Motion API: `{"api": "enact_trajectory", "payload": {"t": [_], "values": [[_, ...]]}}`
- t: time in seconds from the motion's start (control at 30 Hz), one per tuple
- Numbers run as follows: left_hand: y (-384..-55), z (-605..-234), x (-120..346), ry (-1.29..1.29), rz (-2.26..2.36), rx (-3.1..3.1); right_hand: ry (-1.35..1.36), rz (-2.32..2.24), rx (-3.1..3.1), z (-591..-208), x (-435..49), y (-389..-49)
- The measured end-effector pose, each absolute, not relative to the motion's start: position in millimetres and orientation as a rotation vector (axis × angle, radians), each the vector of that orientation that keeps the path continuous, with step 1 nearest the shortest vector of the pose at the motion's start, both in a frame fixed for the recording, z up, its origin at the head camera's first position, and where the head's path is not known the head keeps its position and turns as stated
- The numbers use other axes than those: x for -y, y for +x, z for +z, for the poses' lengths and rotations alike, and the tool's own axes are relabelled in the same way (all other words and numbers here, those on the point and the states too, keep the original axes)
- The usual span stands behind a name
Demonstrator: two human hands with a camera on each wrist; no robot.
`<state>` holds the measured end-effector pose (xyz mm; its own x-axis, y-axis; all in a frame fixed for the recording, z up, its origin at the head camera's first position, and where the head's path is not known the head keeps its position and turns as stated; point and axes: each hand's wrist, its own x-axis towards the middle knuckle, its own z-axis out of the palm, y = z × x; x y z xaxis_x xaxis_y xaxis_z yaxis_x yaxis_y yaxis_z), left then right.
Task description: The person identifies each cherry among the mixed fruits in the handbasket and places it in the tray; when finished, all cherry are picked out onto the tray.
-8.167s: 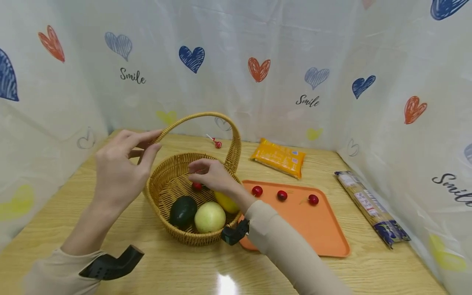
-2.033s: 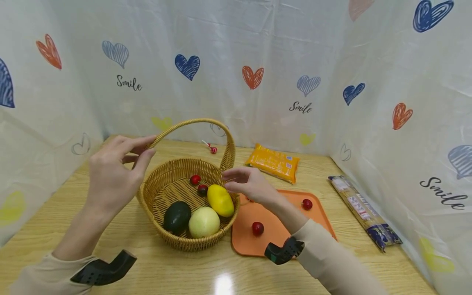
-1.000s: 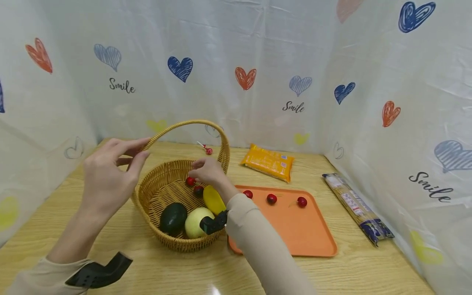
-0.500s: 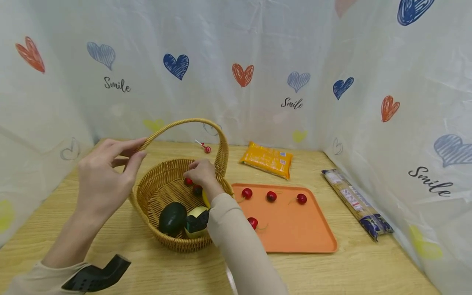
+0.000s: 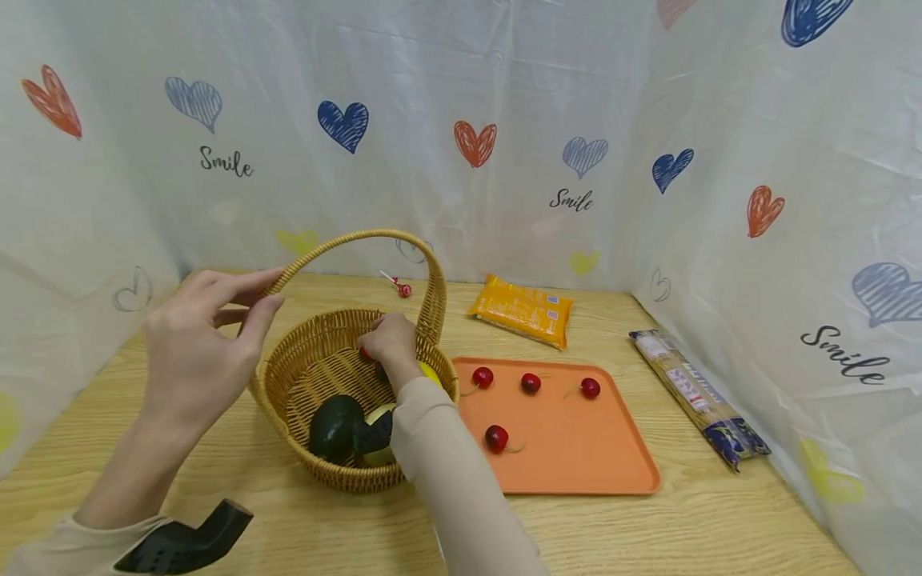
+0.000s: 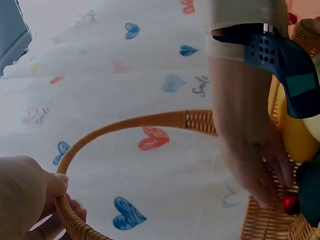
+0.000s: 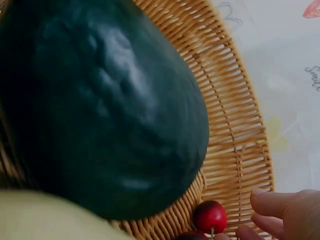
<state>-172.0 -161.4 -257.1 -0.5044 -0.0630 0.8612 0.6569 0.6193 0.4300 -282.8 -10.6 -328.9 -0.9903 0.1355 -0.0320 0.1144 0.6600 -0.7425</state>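
Observation:
My left hand (image 5: pixel 198 344) grips the left side of the handle (image 5: pixel 378 234) of a wicker basket (image 5: pixel 346 480) between thumb and fingers. Inside the basket, my right hand (image 5: pixel 394 346) reaches down with its fingers beside a red cherry (image 7: pixel 210 217). Seen from the right wrist, the thumb and fingers are spread apart and curled round nothing. A second, darker cherry (image 7: pixel 192 236) is partly cut off there. Also in the basket lie a dark green avocado (image 5: pixel 335 428), a round pale-green fruit (image 5: pixel 378 458) mostly hidden by the right wrist, and a yellow fruit (image 5: pixel 430 373).
An orange tray (image 5: pixel 576 448) stands right of the basket, bearing several cherries (image 5: pixel 497 438). Behind are a lollipop (image 5: pixel 405 290) and an orange packet (image 5: pixel 522 310). A long clear-and-blue packet (image 5: pixel 699 398) lies at the right, near the curtain (image 5: pixel 828 240).
Two seconds ago my right hand was above the tray's left edge; it has moved left and down into the basket, beside the cherries. My left hand keeps its hold on the handle.

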Motion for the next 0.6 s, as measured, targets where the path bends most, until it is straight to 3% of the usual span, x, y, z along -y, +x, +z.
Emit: {"api": "enact_trajectory", "payload": {"t": [0.6], "values": [[-171, -255, 161, -0.496, -0.965, 1.898, -0.019, 0.705, 3.000, -348, 27, -284]]}}
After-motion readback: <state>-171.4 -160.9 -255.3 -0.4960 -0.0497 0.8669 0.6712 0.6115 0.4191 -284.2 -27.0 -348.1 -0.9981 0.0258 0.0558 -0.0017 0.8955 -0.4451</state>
